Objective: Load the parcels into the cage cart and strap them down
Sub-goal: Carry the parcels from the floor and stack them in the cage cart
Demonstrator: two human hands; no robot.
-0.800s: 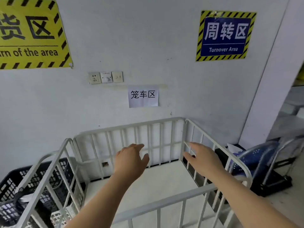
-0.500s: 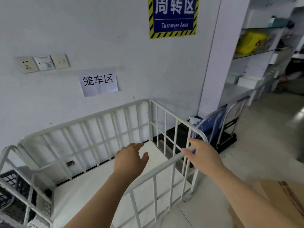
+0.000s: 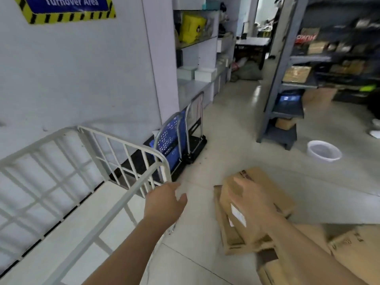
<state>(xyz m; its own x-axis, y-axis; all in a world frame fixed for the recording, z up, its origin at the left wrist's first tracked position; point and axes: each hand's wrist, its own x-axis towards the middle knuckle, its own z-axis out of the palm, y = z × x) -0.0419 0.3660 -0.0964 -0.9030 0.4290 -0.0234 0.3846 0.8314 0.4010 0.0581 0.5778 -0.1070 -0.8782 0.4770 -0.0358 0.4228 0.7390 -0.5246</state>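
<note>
Parcels [image 3: 271, 190] sit stacked on the floor [image 3: 236, 130] right of the cage cart [image 3: 115, 138]. My right hand [image 3: 253, 204] hovers over the top one, fingers straight; my left hand [image 3: 164, 204], fingers loosely apart, is beside the cart's corner.

Both your arms are stretched forward, bare along the whole visible length. Your left hand [image 3: 164, 204] shows its back to the camera. Its fingers [image 3: 172, 186] are loosely extended, the thumb is spread out to the right, and it holds nothing. Your right hand [image 3: 251, 204] is at about the same height, palm down, with the fingers reaching forward and the thumb on the left side. This hand is blurred, so its fingertips are not clear.
</note>
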